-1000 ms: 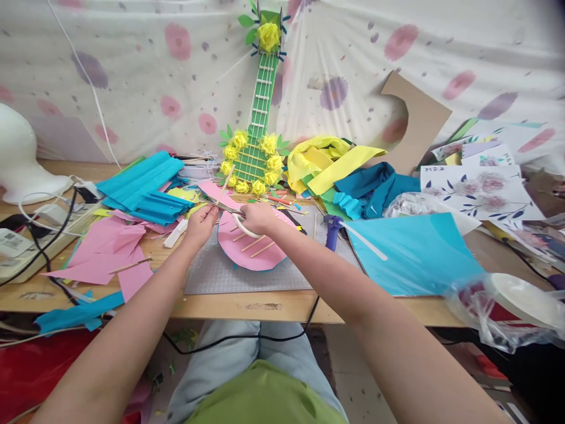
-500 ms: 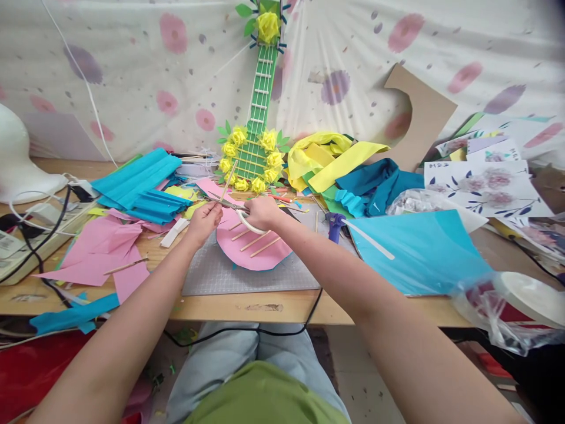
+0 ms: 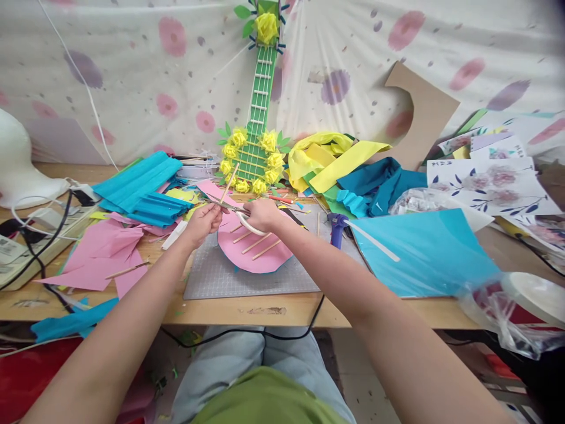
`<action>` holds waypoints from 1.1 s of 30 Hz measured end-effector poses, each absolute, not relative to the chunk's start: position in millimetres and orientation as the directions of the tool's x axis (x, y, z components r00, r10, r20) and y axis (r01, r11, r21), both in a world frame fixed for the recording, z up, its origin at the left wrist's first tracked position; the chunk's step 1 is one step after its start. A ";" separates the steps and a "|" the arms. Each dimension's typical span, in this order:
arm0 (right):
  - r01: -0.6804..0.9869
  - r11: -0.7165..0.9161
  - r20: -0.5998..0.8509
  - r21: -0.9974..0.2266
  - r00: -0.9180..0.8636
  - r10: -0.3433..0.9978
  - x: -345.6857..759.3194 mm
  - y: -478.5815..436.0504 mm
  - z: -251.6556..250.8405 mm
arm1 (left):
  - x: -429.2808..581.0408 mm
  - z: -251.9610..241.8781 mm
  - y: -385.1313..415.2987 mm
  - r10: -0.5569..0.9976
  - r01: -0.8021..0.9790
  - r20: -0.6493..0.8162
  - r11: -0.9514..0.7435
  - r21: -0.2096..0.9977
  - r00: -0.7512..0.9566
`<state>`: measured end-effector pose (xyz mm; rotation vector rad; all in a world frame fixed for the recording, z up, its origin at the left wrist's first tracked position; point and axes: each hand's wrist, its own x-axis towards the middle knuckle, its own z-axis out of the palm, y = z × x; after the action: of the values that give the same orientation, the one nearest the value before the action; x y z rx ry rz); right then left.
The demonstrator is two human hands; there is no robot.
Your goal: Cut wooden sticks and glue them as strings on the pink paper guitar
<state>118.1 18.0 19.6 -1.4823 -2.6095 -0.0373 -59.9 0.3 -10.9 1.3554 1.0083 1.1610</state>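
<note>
My left hand pinches a thin wooden stick that slants up and away from the fingers. In my right hand is a pair of scissors with pale handles; the blades cross the stick close to my left fingertips. Below both hands lies a round pink paper piece with a blue edge and a narrow pink neck. Several wooden sticks rest across it in rows. The piece sits on a grey cutting mat. My right hand hides part of the scissors' handles.
A green paper guitar with yellow flowers leans on the back curtain. Pink paper and blue crepe paper lie left. A purple glue gun, a blue sheet and a bagged white roll are right. A black cable hangs in front.
Both hands keep the same hold on stick and scissors, with the blades still across the stick. The view has shifted very slightly.
</note>
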 end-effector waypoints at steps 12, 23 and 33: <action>0.863 0.503 0.126 -0.040 -0.495 0.860 117.5 18.7 24.1 | -52.7 -7.6 1.1 0.972 0.117 0.219 -0.228 0.966 0.089; 0.890 0.448 0.120 -0.085 -0.437 0.891 109.3 18.2 16.3 | -61.1 -12.7 10.1 0.949 0.344 0.308 -0.312 0.886 0.066; 0.891 0.440 0.034 -0.112 -0.439 0.898 115.6 23.9 18.7 | -51.0 -9.5 10.1 0.982 0.165 0.163 -0.177 0.970 0.091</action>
<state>115.6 23.9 18.7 -1.6124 -2.5895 0.1184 -51.0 10.1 -9.5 1.5002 1.1909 1.1895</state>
